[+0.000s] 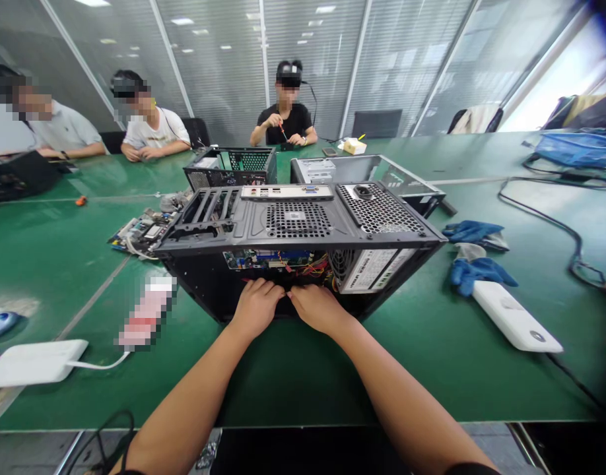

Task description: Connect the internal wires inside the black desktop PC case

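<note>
A black computer case (293, 241) lies in front of me on the green table, its rear panel with ports and vents facing up and its open side towards me. Inside it show a motherboard (251, 258), coloured cables (319, 265) and a power supply (377, 270) with a white label. At the lower part of the opening, my left hand (257, 308) and my right hand (317, 308) almost meet. The fingers of both are curled in with the thumbs close together. Whatever they pinch is too small or hidden to name.
Behind stand two more opened cases (231, 165) (406, 178). A loose circuit board (144, 231) lies left, near a white power bank (35, 363) with a cable. Blue gloves (481, 274) and a white device (515, 316) lie right. Several people sit across the table (406, 369).
</note>
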`<state>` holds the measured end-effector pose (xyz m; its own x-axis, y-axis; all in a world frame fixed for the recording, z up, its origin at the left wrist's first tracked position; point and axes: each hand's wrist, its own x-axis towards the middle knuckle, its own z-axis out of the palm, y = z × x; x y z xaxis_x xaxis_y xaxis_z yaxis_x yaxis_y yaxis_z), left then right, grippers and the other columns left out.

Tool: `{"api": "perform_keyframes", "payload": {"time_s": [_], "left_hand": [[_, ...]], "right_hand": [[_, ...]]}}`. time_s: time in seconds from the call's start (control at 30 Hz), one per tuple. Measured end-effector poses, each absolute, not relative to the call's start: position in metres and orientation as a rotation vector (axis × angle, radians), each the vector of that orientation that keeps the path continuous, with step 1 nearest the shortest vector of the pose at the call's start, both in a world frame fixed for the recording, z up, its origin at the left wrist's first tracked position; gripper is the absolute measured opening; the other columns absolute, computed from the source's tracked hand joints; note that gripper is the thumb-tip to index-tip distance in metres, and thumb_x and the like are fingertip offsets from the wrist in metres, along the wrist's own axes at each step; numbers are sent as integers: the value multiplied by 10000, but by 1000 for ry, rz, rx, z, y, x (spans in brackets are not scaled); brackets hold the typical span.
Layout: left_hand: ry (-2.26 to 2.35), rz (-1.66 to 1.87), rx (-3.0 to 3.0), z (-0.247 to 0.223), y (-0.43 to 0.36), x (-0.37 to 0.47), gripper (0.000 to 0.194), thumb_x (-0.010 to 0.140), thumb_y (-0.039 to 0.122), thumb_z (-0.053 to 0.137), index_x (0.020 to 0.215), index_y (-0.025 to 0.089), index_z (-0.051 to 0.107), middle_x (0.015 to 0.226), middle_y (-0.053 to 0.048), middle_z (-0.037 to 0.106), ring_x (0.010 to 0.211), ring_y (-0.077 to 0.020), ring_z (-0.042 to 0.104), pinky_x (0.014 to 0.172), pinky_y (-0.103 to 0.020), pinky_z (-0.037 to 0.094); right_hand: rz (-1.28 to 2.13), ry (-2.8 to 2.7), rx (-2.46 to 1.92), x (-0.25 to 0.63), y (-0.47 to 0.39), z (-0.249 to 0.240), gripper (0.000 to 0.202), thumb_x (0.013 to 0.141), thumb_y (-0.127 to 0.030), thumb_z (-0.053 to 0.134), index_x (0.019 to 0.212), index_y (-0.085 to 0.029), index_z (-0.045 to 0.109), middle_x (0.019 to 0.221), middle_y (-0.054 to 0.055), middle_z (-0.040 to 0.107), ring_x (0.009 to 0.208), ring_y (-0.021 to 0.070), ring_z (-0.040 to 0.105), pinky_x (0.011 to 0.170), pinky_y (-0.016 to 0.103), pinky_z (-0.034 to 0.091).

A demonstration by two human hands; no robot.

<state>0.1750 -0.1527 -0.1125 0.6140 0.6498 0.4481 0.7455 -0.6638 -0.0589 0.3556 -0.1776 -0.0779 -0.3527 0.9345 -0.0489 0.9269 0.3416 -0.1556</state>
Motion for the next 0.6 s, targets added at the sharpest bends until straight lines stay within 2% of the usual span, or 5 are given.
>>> {"api": "perform_keyframes", "payload": {"time_s": [0.33,0.6], "left_hand": [[-1124,-381,-2666,-89,-157,180,103,933,205,563,842,203,611,800,-27,660,840,-229,552,699,-349,354],[-1139,-374,-2638,-89,-156,182,76,920,204,582,850,205,609,809,-37,666,842,-236,569,695,-350,357]], "right_hand": [[233,-2499,-1779,358,-181,-84,369,1030,-302,302,981,-183,647,908,102,729,861,244,711,717,306,487],[196,-2506,-1809,357,-181,-87,371,1031,-302,299,997,-175,646,925,114,732,868,247,709,743,325,493]]}}
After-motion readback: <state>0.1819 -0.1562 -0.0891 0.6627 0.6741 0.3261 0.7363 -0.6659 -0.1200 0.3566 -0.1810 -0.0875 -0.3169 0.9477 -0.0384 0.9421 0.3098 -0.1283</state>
